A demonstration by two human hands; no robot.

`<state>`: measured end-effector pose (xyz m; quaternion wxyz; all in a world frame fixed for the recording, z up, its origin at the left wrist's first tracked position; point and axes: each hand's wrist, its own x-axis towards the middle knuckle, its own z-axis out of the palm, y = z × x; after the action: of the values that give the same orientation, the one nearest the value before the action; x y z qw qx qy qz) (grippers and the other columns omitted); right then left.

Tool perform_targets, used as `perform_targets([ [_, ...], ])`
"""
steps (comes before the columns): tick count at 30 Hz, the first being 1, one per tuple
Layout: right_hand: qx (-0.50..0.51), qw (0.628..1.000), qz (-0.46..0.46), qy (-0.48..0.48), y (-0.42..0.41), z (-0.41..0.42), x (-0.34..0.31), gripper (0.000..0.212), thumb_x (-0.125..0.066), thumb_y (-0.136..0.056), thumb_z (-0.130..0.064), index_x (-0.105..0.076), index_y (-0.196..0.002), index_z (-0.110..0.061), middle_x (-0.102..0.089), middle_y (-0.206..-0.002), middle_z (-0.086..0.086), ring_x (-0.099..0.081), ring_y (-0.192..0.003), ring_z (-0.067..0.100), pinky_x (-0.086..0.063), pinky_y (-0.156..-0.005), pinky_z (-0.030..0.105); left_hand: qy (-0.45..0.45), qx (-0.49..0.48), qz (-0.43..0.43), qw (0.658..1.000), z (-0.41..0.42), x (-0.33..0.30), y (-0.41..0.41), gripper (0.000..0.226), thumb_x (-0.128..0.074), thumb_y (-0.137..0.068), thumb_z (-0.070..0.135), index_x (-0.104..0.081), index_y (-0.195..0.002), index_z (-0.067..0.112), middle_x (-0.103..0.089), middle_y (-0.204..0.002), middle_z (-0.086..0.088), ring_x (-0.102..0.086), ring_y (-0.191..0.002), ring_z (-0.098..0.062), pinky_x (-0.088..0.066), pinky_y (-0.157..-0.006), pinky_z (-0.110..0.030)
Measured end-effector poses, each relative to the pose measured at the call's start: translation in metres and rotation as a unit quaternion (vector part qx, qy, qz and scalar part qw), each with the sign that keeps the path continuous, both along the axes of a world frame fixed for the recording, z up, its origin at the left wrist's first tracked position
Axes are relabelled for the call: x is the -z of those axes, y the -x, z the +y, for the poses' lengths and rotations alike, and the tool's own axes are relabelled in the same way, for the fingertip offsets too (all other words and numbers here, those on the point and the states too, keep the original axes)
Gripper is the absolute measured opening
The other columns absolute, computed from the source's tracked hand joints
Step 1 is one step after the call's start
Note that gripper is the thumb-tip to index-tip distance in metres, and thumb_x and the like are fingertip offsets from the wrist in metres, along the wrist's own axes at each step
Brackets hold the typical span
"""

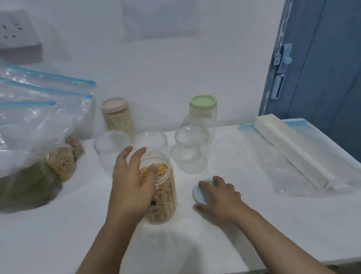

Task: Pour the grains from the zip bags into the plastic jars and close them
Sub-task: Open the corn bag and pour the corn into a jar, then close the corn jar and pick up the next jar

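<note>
Both hands are working: left hand (pixel 133 185) is loosely steadying the grain jar (pixel 159 193), right hand (pixel 220 192) is gripping the lid (pixel 198 192) beside it; lid should go on level before turning

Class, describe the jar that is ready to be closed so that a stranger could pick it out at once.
Start at the white table and find the cluster of clear plastic jars near its middle. The nearest one, a tall clear plastic jar by the left hand, is the one. Alone among its lidless neighbours it is full of yellow grains; the others stand empty.
</note>
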<state>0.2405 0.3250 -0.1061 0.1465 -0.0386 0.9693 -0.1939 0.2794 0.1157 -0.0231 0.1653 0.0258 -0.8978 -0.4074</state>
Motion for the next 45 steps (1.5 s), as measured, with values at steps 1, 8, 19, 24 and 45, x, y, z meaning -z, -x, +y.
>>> perform_targets([
  [1,0.009,1.0,0.023,-0.011,-0.002,-0.005,0.007,0.07,-0.054,-0.092,-0.059,-0.027,-0.152,-0.036,-0.012,-0.161,0.005,-0.025,-0.139,0.036,-0.024,-0.113,0.045,-0.04,0.021,-0.018,0.999,-0.005,0.002,-0.001,0.044,-0.051,-0.1,0.033,-0.045,-0.143,0.027,-0.029,-0.154,0.007,-0.029,-0.141,-0.011,-0.026,-0.114,-0.029],
  [8,0.159,0.915,0.178,0.324,-0.021,-0.04,-0.005,0.063,-0.055,-0.095,-0.052,-0.036,-0.15,-0.029,-0.039,-0.146,-0.009,-0.034,-0.141,0.016,-0.03,-0.113,0.031,-0.199,0.138,-0.047,0.969,-0.028,0.02,-0.004,0.067,-0.04,-0.09,0.063,-0.023,-0.151,0.043,-0.035,-0.153,0.016,-0.034,-0.14,-0.003,-0.029,-0.118,-0.035],
  [19,0.074,0.869,0.231,0.432,-0.042,-0.107,-0.078,0.084,-0.07,-0.069,-0.06,-0.038,-0.145,-0.045,-0.04,-0.14,-0.029,-0.035,-0.134,-0.004,-0.034,-0.101,0.011,-0.277,0.168,-0.064,0.944,-0.057,0.027,0.006,0.059,-0.024,-0.091,0.072,-0.046,-0.139,0.046,-0.05,-0.14,0.024,-0.042,-0.13,0.01,-0.033,-0.111,-0.024],
  [24,0.147,0.836,0.208,0.485,-0.034,-0.119,-0.076,0.058,-0.054,-0.092,-0.052,-0.041,-0.146,-0.038,-0.045,-0.136,-0.024,-0.044,-0.128,0.0,-0.038,-0.105,0.021,-0.262,0.194,-0.071,0.943,-0.063,0.024,0.009,0.049,-0.031,-0.094,0.065,-0.045,-0.138,0.048,-0.049,-0.139,0.029,-0.04,-0.129,0.014,-0.033,-0.103,-0.017],
  [45,0.184,0.82,0.158,0.518,-0.021,-0.127,-0.071,0.033,-0.039,-0.095,-0.012,-0.062,-0.115,-0.027,-0.066,-0.108,-0.008,-0.061,-0.102,0.009,-0.051,-0.083,0.031,-0.286,0.197,-0.087,0.934,-0.056,0.029,0.003,0.029,-0.038,-0.103,0.04,-0.042,-0.131,0.046,-0.059,-0.115,0.032,-0.053,-0.107,0.018,-0.044,-0.08,-0.009],
])
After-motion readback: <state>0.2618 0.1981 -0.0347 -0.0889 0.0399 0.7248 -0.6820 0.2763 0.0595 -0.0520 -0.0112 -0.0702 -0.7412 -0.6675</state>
